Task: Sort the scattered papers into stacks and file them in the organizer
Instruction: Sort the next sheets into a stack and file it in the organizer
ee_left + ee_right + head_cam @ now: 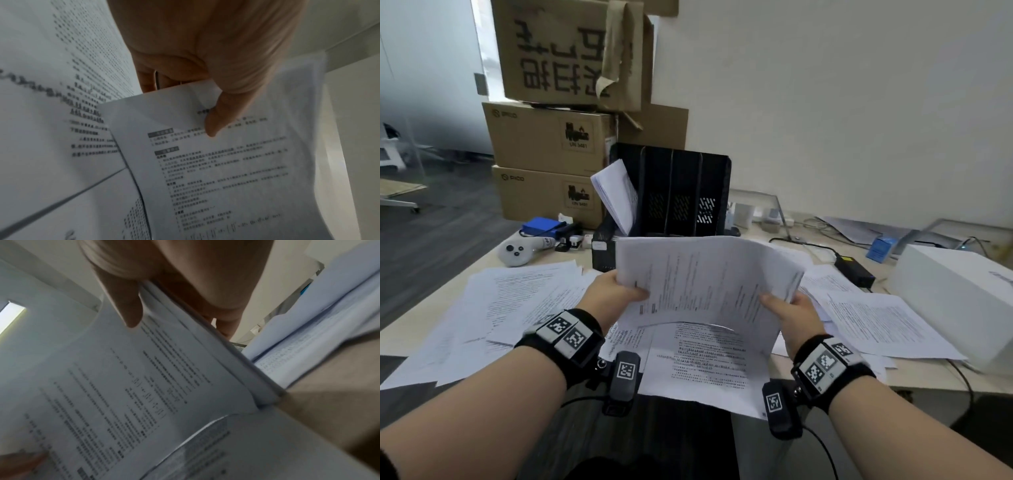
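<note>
Both hands hold a bowed stack of printed papers [705, 277] above the desk, in front of the black organizer [681, 195]. My left hand [616, 287] pinches its left edge, thumb on top of the stack [216, 162]. My right hand [787, 308] grips the right edge, thumb on the top sheet of the stack [144, 386]. The organizer's leftmost slot holds a leaning sheaf of papers [616, 195]; its other slots look dark. More printed sheets [517, 301] lie scattered on the desk on the left, under the stack [705, 363] and on the right [880, 322].
Cardboard boxes [551, 137] are piled behind the organizer. A white controller [517, 251] and a blue box [541, 228] lie at the back left. A black power brick [854, 270] with cables and a white box [955, 294] sit on the right. The desk's front edge is near my wrists.
</note>
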{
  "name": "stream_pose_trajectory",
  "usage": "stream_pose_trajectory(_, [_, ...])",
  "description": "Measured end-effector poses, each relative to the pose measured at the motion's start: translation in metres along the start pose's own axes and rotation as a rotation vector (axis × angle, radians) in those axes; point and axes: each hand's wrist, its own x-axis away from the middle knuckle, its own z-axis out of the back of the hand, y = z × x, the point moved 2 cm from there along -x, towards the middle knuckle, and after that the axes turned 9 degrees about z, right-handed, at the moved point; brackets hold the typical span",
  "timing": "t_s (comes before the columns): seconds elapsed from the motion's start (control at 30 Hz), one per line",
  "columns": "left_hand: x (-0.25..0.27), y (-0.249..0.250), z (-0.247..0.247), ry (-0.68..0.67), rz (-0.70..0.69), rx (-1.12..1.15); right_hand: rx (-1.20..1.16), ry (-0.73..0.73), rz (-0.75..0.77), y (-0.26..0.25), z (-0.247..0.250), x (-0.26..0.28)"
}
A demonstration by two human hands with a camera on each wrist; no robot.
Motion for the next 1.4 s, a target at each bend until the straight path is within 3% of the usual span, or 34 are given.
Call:
stream_pose_trajectory(0.17, [0.002, 0.002, -0.008, -0.012, -0.035, 0.048, 0.085, 0.081, 0.03, 0.003, 0.003, -0.006])
stream_pose_trajectory(0.33, [0.0, 0.012, -0.007, -0.006, -0.1, 0.094, -0.012, 0.083, 0.045, -0.014, 0.002, -0.007])
stream_pose_trajectory(0.43, [0.0, 0.0, -0.005, -0.047, -0.068, 0.102, 0.003, 0.038, 0.005, 0.0, 0.004, 0.003])
stream_pose_trajectory(0.6, [0.003, -0.007, -0.011, -0.173, -0.045, 0.122, -0.017, 0.079, -0.049, 0.01, 0.003, 0.007])
stream_pose_trajectory(0.73, [0.006, 0.003, -0.018, -0.107, -0.073, 0.126, -0.017, 0.097, -0.014, 0.004, 0.002, -0.001])
stream_pose_trajectory(0.87, [0.006, -0.004, -0.017, -0.125, -0.056, 0.057, -0.007, 0.055, -0.044, 0.015, 0.003, 0.004])
stream_pose_trajectory(1.03, [0.01, -0.016, -0.018, -0.115, -0.029, -0.054, 0.21, -0.001, -0.044, 0.029, 0.006, 0.008])
stream_pose_trajectory(1.23, [0.012, -0.001, -0.025, -0.06, -0.055, -0.028, 0.187, 0.051, -0.014, 0.015, 0.003, 0.001])
stream_pose_trajectory(1.4, [0.015, -0.016, -0.026, -0.039, -0.017, -0.15, 0.256, -0.016, -0.037, 0.028, 0.004, 0.012])
